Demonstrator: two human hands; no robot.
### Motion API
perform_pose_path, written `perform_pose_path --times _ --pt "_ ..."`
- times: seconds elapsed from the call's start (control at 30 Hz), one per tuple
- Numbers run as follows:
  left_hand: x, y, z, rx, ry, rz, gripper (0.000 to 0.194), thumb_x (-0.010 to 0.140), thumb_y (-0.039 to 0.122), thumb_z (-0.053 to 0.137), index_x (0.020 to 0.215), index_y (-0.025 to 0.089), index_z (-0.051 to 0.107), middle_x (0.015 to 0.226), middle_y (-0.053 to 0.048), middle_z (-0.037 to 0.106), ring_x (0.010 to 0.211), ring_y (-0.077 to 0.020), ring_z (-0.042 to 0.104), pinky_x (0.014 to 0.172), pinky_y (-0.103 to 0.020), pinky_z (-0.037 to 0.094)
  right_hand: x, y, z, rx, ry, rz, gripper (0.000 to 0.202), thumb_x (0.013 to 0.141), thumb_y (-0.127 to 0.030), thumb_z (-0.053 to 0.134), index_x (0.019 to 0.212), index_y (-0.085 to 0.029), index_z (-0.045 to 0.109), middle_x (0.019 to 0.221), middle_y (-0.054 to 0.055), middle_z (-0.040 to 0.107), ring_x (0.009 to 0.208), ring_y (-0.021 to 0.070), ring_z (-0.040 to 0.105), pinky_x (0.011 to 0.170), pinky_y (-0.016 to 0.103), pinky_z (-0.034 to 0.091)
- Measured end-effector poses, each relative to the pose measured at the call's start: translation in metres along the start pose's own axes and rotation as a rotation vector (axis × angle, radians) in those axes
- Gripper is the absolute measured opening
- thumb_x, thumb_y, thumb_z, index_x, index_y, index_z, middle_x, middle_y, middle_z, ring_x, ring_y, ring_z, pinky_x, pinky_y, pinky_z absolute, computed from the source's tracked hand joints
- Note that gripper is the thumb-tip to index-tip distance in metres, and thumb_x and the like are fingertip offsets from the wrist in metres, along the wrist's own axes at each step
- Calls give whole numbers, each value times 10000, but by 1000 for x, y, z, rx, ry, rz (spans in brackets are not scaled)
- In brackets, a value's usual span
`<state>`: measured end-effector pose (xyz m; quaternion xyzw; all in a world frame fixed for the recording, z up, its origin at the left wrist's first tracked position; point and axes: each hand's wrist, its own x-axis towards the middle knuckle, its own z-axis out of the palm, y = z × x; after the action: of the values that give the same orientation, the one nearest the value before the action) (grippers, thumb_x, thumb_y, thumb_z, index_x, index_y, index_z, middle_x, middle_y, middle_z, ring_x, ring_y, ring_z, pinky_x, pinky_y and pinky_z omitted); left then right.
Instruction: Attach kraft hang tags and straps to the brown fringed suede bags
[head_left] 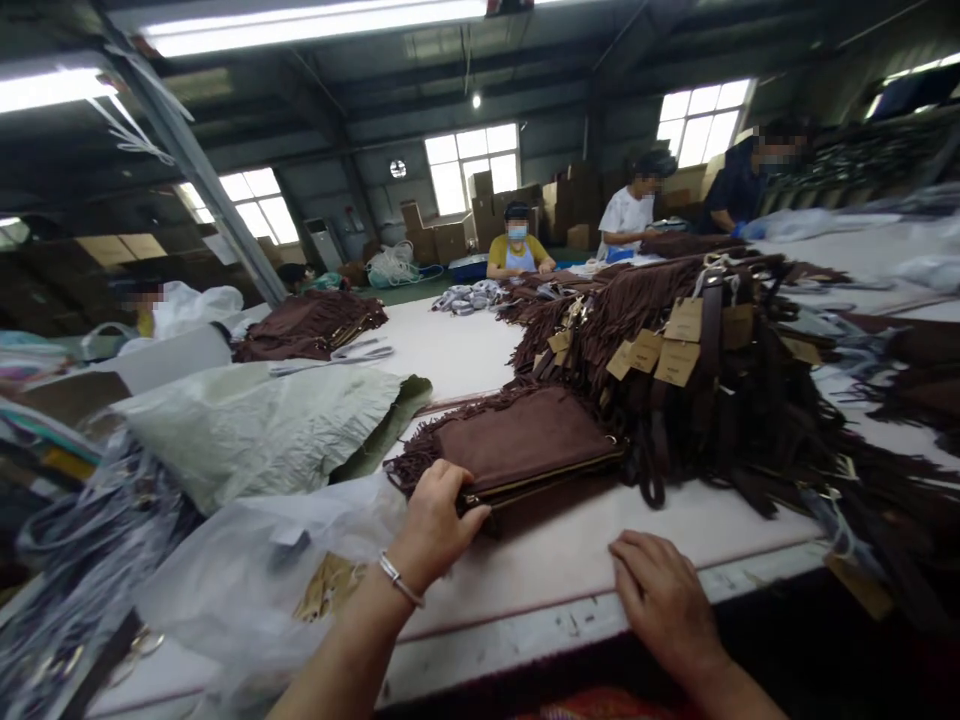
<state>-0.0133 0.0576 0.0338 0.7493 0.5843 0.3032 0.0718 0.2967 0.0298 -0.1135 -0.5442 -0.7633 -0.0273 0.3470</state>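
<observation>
A brown fringed bag (525, 435) lies on the pale table (555, 560), its gold zipper edge facing me. My left hand (439, 520), with a bracelet at the wrist, grips the bag's near left corner, thumb at the zipper end. Near the table's front edge, my right hand (664, 595) rests palm down, apart from the bag, its fingers slightly bent and holding nothing. Right behind the bag rises a large pile of brown fringed bags (600, 320) with tan paper tags (677, 362).
At the left are a clear plastic bag (247, 570), a pale woven sack (247, 425) and grey straps (97, 560). Another brown stack (315, 322) sits farther back. Several people work across the table, one in a yellow top (497, 255). A metal post (202, 175) slants at the left.
</observation>
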Motion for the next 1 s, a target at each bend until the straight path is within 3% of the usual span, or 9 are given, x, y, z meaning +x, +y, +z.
perform_pose_path --times 0.1,0.2,0.3,0.4,0.47,0.67,0.83,1.0 --pt "-14 0 7 -219 121 -128 222 742 150 673 949 192 606 1050 -71 566 1001 -223 573 823 -359 547 4 -9 0 230 -53 138 206 897 -325 516 947 -227 690 1005 70 702 979 239 635 897 393 500" --pt "-30 -4 16 -452 240 -342 290 742 136 650 1026 175 603 1119 -99 565 1057 -215 578 780 -302 560 20 -31 -3 438 -150 297 268 887 -408 506 963 -231 692 1041 65 696 1007 231 639 916 374 506" --pt "-39 -7 23 -776 242 -587 327 739 139 650 1057 159 575 1031 -94 629 960 -194 633 696 -266 557 44 -64 -8 590 -192 391 331 829 -473 560 975 -212 700 1002 73 706 937 234 655 859 368 525" --pt "-39 -8 22 -1060 205 -743 331 760 167 636 1081 146 556 997 -90 656 771 -140 642 505 -183 472 68 -99 -9 717 -210 460 425 801 -512 581 1018 -165 700 841 72 709 693 197 635 638 323 531" --pt "-37 -7 21 -1114 194 -748 334 755 146 625 1085 141 571 988 -78 663 644 -90 601 457 -159 415 79 -119 -4 755 -227 443 464 803 -517 590 1064 -149 696 779 57 697 627 178 601 582 305 507" --pt "-41 -3 22 -1127 174 -691 419 715 68 592 1123 161 593 1048 -68 677 541 -56 555 468 -174 428 94 -160 19 742 -219 353 436 743 -464 702 1065 -170 725 749 28 677 669 184 596 682 319 502" --pt "-48 -8 23 -1146 155 -688 378 700 97 634 1073 154 646 919 -48 678 616 -83 590 495 -167 430 104 -163 25 787 -205 383 350 773 -490 660 920 -188 759 935 82 745 883 246 663 833 372 517" --pt "-38 -10 19 -1327 138 -719 383 703 147 668 1084 140 628 597 60 507 470 -59 440 416 -155 316 110 -168 23 784 -214 431 451 771 -513 655 1004 -135 735 849 79 744 745 219 665 696 341 542"
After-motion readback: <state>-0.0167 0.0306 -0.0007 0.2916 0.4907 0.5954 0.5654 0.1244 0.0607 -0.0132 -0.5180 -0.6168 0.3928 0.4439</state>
